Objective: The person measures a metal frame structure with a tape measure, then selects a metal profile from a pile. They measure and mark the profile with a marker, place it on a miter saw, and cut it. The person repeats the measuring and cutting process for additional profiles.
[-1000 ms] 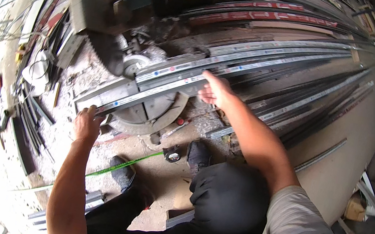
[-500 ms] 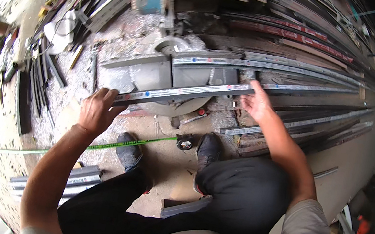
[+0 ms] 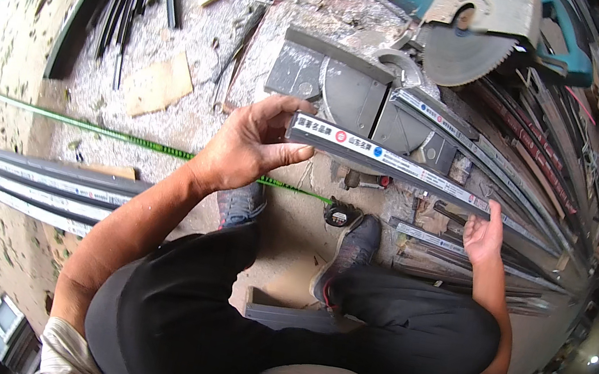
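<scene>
The left hand (image 3: 255, 144) grips the near end of a long dark grey profile bar (image 3: 417, 169), fingers over its top edge and thumb beneath; the right hand (image 3: 484, 232) holds the same bar farther along, its palm side toward it; beyond the bar lies the grey slotted base (image 3: 351, 89) of a mitre saw, its toothed circular blade (image 3: 468, 57) raised; a tape measure case (image 3: 341, 214) sits just beside the right shoe (image 3: 356, 248), its green tape (image 3: 140, 142) running leftward behind the left wrist; labelled grey strips (image 3: 54, 187) lie stacked at left.
</scene>
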`<state>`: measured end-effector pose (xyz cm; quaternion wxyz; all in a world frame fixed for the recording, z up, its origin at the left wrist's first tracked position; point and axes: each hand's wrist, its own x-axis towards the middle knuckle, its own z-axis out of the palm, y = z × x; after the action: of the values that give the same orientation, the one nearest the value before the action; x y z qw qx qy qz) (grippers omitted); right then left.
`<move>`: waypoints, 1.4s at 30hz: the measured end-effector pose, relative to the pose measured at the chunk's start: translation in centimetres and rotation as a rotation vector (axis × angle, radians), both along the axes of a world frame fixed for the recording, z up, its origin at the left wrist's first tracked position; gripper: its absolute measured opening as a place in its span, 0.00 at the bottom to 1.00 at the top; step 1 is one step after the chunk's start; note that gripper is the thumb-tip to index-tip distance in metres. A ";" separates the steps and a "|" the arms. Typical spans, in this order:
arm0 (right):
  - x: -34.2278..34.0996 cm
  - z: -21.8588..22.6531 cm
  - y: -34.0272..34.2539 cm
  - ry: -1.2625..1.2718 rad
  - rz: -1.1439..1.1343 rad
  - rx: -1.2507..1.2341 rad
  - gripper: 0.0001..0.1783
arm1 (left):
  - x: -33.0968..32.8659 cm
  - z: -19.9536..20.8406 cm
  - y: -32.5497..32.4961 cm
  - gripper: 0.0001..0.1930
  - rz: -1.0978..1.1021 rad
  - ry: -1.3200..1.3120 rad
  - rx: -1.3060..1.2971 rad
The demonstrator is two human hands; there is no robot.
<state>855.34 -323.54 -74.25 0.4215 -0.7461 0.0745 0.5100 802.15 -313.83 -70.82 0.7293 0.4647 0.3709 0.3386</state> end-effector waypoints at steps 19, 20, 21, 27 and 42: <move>-4.0 11.3 2.5 -0.884 1.112 -0.145 0.29 | 0.1 1.4 -0.7 0.22 -0.057 -0.101 -0.063; -4.3 12.1 3.2 -0.971 1.252 -0.111 0.23 | 0.1 1.6 -0.7 0.23 -0.058 -0.096 -0.060; -6.5 12.8 4.2 -0.963 1.321 -0.030 0.24 | 0.0 1.8 -0.7 0.23 -0.062 -0.084 -0.051; -18.7 14.1 7.8 -0.765 1.706 0.353 0.34 | -0.3 2.8 -0.7 0.24 -0.085 -0.050 -0.012; -20.0 13.0 8.7 -0.614 1.806 0.416 0.29 | -0.2 1.5 -1.2 0.24 -0.072 -0.121 0.025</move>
<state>835.37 -314.82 -61.23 -0.0036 -0.5333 -0.7298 0.4276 801.99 -315.07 -69.28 0.7563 0.4655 0.3047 0.3443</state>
